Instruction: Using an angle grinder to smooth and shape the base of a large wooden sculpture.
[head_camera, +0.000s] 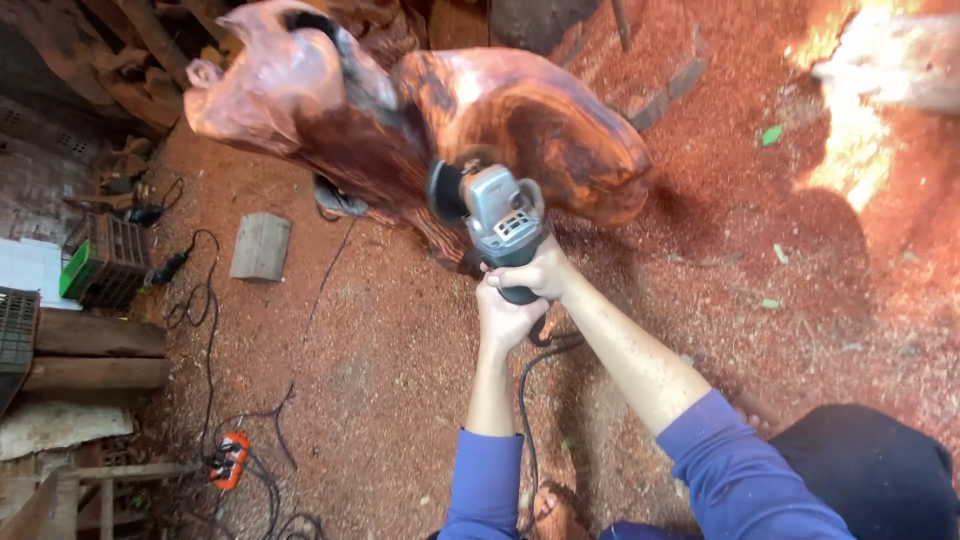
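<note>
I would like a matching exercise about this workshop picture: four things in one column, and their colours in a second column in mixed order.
Things:
1. angle grinder
2. carved wood piece
3. power strip on the ground
4. sleeves of the person

Colours:
a. blue
b. orange
c. grey
d. glossy reddish-brown

Pairs: 1-c, 2-d, 3-b, 4-a

Both hands, left hand and right hand, grip the grinder's handle.

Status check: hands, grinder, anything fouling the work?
Left hand and right hand both grip the angle grinder. Its disc is at the red wood carving. The power cord trails between the arms.
</note>
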